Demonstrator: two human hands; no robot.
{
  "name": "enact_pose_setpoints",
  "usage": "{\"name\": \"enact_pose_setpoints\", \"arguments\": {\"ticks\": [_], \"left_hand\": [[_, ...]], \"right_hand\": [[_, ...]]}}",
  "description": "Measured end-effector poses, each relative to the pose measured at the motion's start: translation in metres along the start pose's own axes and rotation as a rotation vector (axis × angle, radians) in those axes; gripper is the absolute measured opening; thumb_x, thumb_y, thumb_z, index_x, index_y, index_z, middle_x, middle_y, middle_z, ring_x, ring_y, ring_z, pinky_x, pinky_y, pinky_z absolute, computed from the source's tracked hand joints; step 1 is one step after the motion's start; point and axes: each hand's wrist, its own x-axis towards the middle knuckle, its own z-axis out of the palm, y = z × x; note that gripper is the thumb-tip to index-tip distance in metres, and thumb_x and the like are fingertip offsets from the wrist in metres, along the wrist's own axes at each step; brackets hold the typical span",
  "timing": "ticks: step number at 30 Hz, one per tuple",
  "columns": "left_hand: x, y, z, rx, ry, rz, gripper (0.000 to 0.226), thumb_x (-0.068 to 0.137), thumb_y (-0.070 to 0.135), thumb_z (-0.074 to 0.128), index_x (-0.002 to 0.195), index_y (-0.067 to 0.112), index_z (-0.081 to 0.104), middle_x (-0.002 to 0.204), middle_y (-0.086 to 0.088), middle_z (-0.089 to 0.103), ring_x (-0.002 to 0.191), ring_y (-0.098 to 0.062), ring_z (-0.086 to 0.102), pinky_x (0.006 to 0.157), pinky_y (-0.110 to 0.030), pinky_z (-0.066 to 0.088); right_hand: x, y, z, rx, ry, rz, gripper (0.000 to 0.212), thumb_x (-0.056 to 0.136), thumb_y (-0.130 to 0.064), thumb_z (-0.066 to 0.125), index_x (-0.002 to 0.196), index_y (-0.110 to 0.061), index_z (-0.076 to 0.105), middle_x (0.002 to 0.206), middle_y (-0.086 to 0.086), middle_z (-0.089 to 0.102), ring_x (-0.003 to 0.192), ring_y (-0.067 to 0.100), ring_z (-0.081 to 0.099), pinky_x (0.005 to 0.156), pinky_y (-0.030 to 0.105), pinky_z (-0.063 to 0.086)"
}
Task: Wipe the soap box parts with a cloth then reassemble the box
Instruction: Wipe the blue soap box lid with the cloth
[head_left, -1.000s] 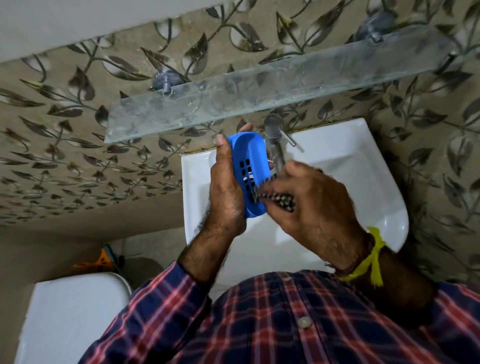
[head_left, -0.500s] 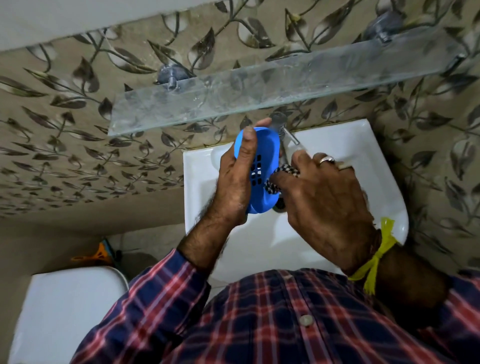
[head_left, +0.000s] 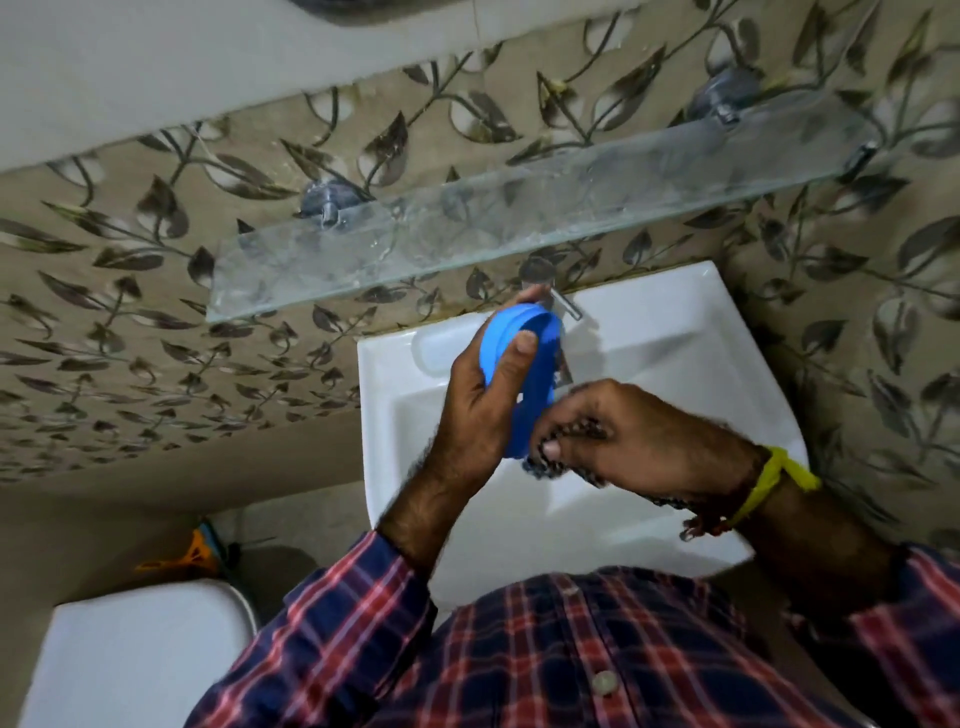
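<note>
My left hand (head_left: 475, 410) grips a blue oval soap box part (head_left: 522, 358) above the sink and holds it on edge, with its curved outer side turned toward me. My thumb lies across its rim. My right hand (head_left: 634, 434) is closed on a dark speckled cloth (head_left: 550, 457) and presses it against the lower end of the blue part. Most of the cloth is hidden inside my fist. Any other soap box part is out of sight.
A white sink (head_left: 675, 353) lies under my hands, with a chrome tap (head_left: 563, 306) just behind the blue part. A glass shelf (head_left: 467, 234) juts from the leaf-patterned wall above. A white toilet cistern (head_left: 135, 654) stands at the lower left.
My left hand has turned the blue part so its slotted inside no longer faces me. My right hand with the cloth has dropped from the part's middle to its lower end.
</note>
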Motion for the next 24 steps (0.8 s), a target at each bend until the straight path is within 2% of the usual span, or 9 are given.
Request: {"name": "enact_pose_setpoints", "arguments": {"ticks": [2,5,7,10,12,16,20,21,24], "left_hand": [[0.007,0.001,-0.012,-0.014,0.037,0.018,0.049,0.091,0.042,0.061,0.135,0.023,0.057,0.132,-0.014,0.064,0.118,-0.04,0.063,0.101,-0.062,0.048],[0.01,0.002,-0.025,0.106,0.007,0.109,0.041,0.091,0.026,0.07,0.131,0.022,0.059,0.125,0.001,0.068,0.114,-0.024,0.066,0.1,-0.039,0.052],[0.006,0.0,-0.022,0.213,0.022,0.166,0.028,0.091,0.02,0.069,0.118,0.025,0.064,0.112,0.011,0.071,0.103,-0.007,0.067,0.091,-0.021,0.05],[-0.006,-0.005,-0.009,0.32,0.117,0.225,0.019,0.089,0.018,0.067,0.104,0.031,0.067,0.095,0.017,0.072,0.084,0.001,0.066,0.078,-0.017,0.051],[-0.011,0.0,-0.006,0.312,0.177,0.215,0.019,0.087,0.02,0.068,0.099,0.034,0.068,0.088,0.025,0.071,0.08,0.002,0.066,0.075,-0.018,0.052],[-0.017,0.009,-0.013,0.35,0.172,0.186,0.009,0.086,0.032,0.074,0.093,0.027,0.074,0.082,0.007,0.072,0.073,-0.012,0.067,0.069,-0.034,0.057],[-0.024,0.007,-0.017,0.453,0.191,0.219,0.025,0.08,0.041,0.061,0.101,0.028,0.065,0.07,0.032,0.064,0.066,0.006,0.061,0.06,-0.012,0.048],[-0.026,0.006,-0.018,0.462,0.213,0.212,0.023,0.078,0.039,0.059,0.098,0.027,0.065,0.066,0.031,0.063,0.063,0.006,0.06,0.058,-0.012,0.047],[-0.031,-0.002,-0.023,0.448,0.232,0.216,0.014,0.078,0.024,0.061,0.082,0.019,0.072,0.064,0.012,0.065,0.06,-0.011,0.061,0.056,-0.033,0.054]], "right_hand": [[-0.005,0.012,-0.008,-0.053,0.041,0.073,0.017,0.092,-0.016,0.067,0.085,-0.03,0.075,0.07,-0.019,0.068,0.064,0.003,0.063,0.065,0.028,0.049],[-0.009,0.022,-0.013,-0.536,0.469,0.207,0.014,0.091,-0.028,0.065,0.097,-0.038,0.072,0.09,-0.008,0.061,0.093,0.023,0.065,0.078,0.039,0.052],[-0.008,0.015,-0.012,-0.533,0.756,0.093,0.015,0.09,-0.026,0.066,0.101,-0.034,0.073,0.095,0.002,0.058,0.091,0.032,0.063,0.074,0.045,0.054],[-0.004,-0.005,-0.011,-0.336,0.957,-0.238,0.021,0.091,-0.031,0.063,0.109,-0.026,0.074,0.102,0.003,0.058,0.085,0.023,0.062,0.073,0.043,0.056],[-0.004,-0.017,-0.005,-0.309,0.969,-0.363,0.025,0.091,-0.029,0.066,0.113,-0.023,0.074,0.113,0.005,0.06,0.088,0.022,0.063,0.077,0.043,0.057],[-0.007,-0.026,0.006,-0.431,0.962,-0.474,0.031,0.087,-0.013,0.066,0.116,-0.019,0.075,0.123,0.009,0.067,0.103,0.031,0.065,0.084,0.048,0.055],[-0.008,-0.037,0.015,-0.528,0.865,-0.486,0.037,0.089,-0.01,0.06,0.12,-0.023,0.073,0.128,0.009,0.065,0.107,0.036,0.061,0.084,0.052,0.052],[-0.009,-0.038,0.019,-0.578,0.822,-0.476,0.038,0.088,-0.01,0.058,0.12,-0.025,0.073,0.129,0.008,0.065,0.106,0.037,0.061,0.083,0.053,0.051],[-0.013,-0.036,0.026,-0.653,0.749,-0.468,0.042,0.082,-0.007,0.062,0.119,-0.026,0.073,0.125,0.008,0.067,0.101,0.038,0.062,0.079,0.053,0.051]]}}
